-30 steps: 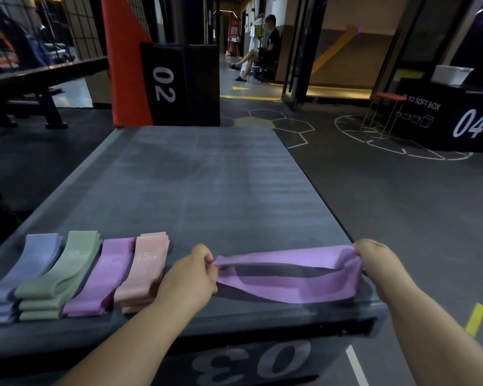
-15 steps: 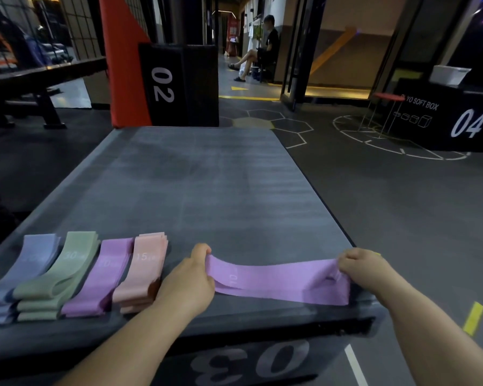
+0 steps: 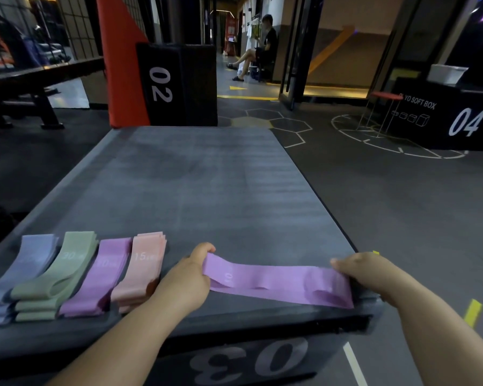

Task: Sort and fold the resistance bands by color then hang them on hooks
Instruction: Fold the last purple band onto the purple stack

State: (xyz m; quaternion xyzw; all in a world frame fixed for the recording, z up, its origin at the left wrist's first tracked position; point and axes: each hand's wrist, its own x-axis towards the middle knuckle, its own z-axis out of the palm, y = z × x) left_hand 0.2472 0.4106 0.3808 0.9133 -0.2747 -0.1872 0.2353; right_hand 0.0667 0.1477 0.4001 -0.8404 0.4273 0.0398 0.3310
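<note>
The left hand and right hand each pinch an end of the purple band, flat along the surface's near edge. This looks like the folding step. Next, bring the ends together.

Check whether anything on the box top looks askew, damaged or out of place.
Nothing stands out. The blue stack, green stack, purple stack and pink stack lie side by side. The left hand and right hand hold the loose purple band flat on the plyo box.
</note>
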